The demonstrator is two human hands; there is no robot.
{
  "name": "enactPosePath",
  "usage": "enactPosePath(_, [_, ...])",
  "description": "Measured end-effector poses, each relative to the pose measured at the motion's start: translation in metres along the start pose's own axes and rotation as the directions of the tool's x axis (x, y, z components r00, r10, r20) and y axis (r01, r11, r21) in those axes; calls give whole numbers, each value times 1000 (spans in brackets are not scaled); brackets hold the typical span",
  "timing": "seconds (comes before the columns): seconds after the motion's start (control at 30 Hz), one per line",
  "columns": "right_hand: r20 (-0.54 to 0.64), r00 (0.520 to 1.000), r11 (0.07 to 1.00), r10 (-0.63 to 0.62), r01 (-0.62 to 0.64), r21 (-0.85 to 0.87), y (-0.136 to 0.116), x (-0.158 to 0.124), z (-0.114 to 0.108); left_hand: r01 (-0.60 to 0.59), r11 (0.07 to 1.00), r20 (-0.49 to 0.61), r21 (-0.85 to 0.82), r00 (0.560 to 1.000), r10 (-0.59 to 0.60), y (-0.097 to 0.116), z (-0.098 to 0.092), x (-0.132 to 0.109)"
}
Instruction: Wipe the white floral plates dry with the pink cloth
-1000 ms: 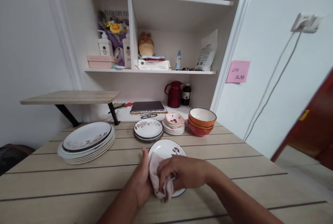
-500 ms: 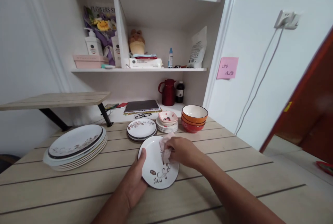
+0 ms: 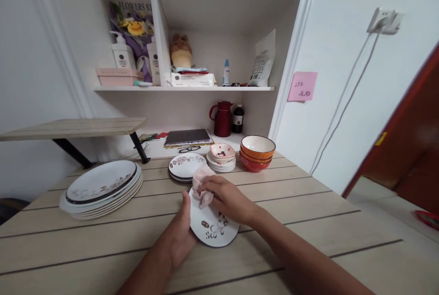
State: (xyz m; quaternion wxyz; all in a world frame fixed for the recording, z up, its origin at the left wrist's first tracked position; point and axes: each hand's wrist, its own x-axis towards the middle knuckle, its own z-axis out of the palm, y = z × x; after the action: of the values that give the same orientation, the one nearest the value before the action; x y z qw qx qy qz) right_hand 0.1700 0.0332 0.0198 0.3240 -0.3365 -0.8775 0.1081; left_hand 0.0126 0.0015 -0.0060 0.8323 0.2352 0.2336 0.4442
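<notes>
A round white plate [image 3: 214, 228] with a dark rim and brown floral pattern is held by its left edge in my left hand [image 3: 181, 231], thumb up along the rim. My right hand [image 3: 229, 196] grips a crumpled pale pink cloth [image 3: 203, 185] and presses it on the plate's upper left part. Just behind stands a short stack of similar plates [image 3: 187, 165]. To its right, a small pink-rimmed dish [image 3: 222, 152] rests on several small white plates [image 3: 221, 167].
Orange and red bowls [image 3: 257, 154] are stacked at right. A larger pile of plates [image 3: 101, 190] sits at left, near a raised wooden stand [image 3: 75, 129]. Glasses [image 3: 189, 149], a dark laptop-like slab [image 3: 187, 136] and a red jug [image 3: 222, 120] are at the back.
My right hand has moved the cloth leftward and slightly up across the plate, to its upper left edge. My left hand still holds the plate, which has shifted slightly right.
</notes>
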Motion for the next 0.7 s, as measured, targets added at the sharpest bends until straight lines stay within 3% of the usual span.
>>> enactPosePath(0.13, [40,999,999,-36,35,35,-7,1,-1,28,1000,-47,-3,998,-28,1,-1,2])
enactPosePath(0.7, [257,956,984,-141,106,145,-15,1,-12,-27,999,-21,-37,999,26,-3,-5,5])
